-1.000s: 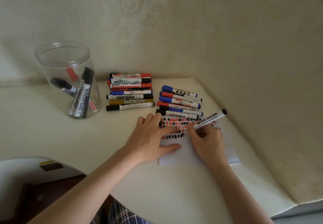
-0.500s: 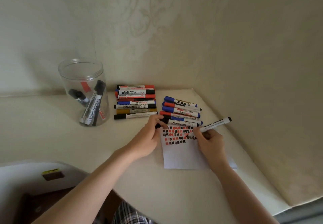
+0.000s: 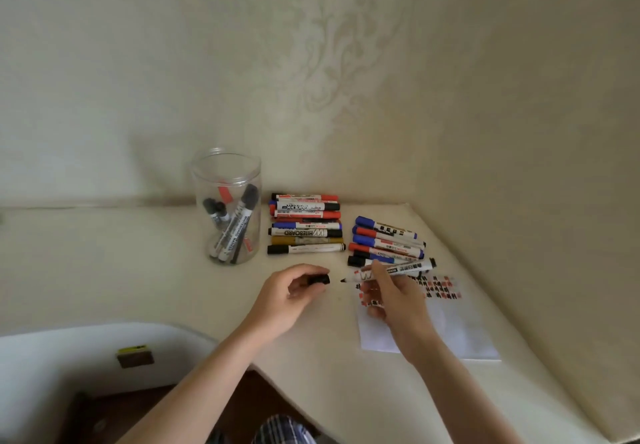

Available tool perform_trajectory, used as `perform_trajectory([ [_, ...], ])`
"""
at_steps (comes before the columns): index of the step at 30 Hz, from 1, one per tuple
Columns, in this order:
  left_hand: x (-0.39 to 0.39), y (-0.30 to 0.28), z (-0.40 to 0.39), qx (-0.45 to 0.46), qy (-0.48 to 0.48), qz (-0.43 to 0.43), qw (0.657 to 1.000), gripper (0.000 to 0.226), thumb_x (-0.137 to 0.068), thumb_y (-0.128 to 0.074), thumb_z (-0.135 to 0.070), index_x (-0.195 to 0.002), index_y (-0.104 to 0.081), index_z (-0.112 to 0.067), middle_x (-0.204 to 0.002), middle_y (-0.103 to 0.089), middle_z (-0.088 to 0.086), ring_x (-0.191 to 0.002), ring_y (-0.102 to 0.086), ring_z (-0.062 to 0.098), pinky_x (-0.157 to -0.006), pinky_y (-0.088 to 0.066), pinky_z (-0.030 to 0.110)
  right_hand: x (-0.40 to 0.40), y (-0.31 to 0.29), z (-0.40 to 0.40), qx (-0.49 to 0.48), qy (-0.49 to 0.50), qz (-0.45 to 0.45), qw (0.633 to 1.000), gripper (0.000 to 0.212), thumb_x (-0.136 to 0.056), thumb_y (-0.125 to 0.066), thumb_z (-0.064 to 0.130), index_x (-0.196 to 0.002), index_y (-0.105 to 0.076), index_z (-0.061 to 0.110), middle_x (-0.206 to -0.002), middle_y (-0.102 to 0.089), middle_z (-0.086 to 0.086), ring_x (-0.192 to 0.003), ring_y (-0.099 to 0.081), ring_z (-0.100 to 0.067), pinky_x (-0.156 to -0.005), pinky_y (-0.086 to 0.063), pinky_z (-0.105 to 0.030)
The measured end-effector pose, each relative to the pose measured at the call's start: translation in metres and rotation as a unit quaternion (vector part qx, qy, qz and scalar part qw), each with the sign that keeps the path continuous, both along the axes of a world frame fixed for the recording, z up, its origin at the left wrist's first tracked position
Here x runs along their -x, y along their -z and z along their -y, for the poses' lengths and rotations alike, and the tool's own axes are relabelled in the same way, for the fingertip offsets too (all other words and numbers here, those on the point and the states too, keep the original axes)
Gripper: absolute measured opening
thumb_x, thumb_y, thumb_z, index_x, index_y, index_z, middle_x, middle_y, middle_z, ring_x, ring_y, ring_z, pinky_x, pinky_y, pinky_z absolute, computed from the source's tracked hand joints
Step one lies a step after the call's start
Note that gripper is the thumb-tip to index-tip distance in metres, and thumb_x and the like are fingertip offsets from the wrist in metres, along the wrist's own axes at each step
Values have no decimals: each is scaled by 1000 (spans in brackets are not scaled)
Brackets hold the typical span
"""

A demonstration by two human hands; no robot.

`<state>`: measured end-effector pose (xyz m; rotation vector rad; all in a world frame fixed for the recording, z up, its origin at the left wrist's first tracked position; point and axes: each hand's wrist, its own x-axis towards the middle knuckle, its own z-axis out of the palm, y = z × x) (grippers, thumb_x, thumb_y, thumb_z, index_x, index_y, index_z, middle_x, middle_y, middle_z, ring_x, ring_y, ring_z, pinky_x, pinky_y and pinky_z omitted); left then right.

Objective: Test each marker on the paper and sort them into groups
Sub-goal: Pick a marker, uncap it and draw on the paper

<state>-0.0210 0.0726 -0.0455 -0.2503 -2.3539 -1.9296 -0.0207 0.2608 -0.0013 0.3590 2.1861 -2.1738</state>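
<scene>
Meanwhile, right hand (image 3: 394,296) gripping an uncapped marker (image 3: 391,270), tip pointing left, just above the paper (image 3: 450,332) on the desk (image 3: 138,270). Left hand (image 3: 294,293) pinching the black cap (image 3: 319,280), close to that tip. Two marker rows beyond: one (image 3: 306,223) beside the jar (image 3: 227,206), another (image 3: 386,241) nearer the paper.

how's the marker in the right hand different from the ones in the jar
The marker in the right hand is uncapped and roughly level; the markers in the jar are capped and lean on end. It is gripped above the paper; they lie loose. Both have white barrels.
</scene>
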Motion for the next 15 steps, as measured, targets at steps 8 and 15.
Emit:
perform_trajectory([
  [8,-2,-1,2,-90,-5,35,995,18,-88,-69,-3,-104,-71,-12,-98,-75,0,-94,-71,14,-90,-53,23,-8,0,17,-8,-3,-23,1000,26,-94,-63,27,-89,-72,3,-78,-74,-12,-61,-57,-12,-50,-45,-22],
  [15,-4,-3,3,-118,2,40,992,19,-88,-69,-3,-103,-72,-13,-98,-75,0,-95,-71,15,-90,-53,23,-7,-2,21,-17,-23,-28,999,23,-93,-65,26,-87,-72,5,-75,-73,-9,-64,-57,-13,-51,-44,-24],
])
